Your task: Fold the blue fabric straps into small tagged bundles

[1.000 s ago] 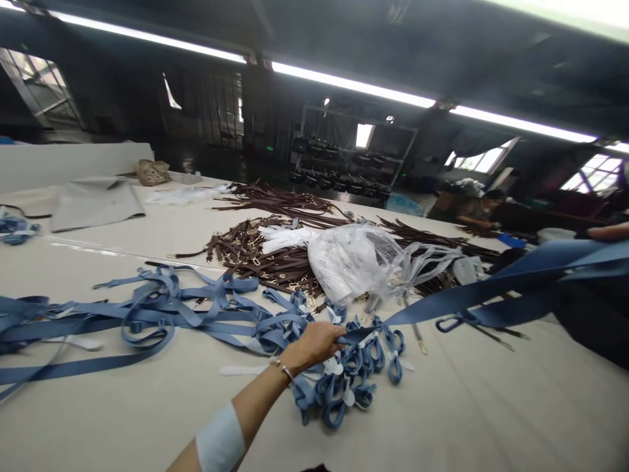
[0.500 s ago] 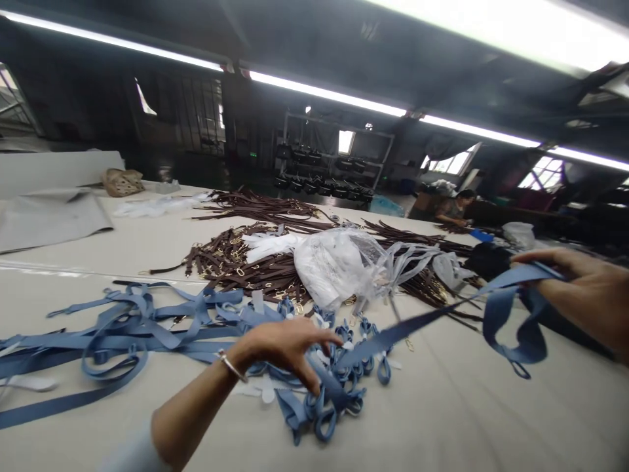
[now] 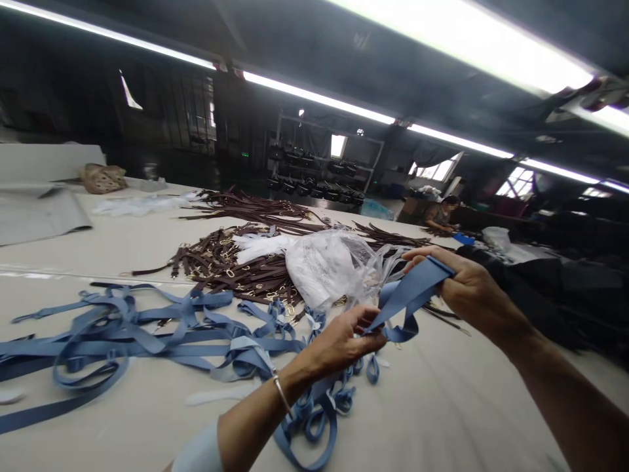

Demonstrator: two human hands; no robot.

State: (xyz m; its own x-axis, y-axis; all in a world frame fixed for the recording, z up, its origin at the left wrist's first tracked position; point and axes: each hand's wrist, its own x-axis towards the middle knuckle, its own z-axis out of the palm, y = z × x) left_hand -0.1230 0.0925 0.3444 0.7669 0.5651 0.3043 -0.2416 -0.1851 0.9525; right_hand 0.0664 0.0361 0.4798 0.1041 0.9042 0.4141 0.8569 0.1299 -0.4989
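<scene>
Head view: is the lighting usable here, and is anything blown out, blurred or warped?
Head view: the ceiling light at upper right is blown out white and the far room is dark, yet the table is evenly lit. The left hand and right hand holding the blue strap are only slightly soft. The picture is tilted and stretched toward the edges, a wide-lens warp.

The blue webbing strap [image 3: 410,293] is flat, wide and doubled over on itself. It slants upward from the left hand [image 3: 344,337] to the right hand [image 3: 474,292], pinched by both.

Blue strap [image 3: 411,293] between both hands [image 3: 344,337] [image 3: 469,288]
</scene>
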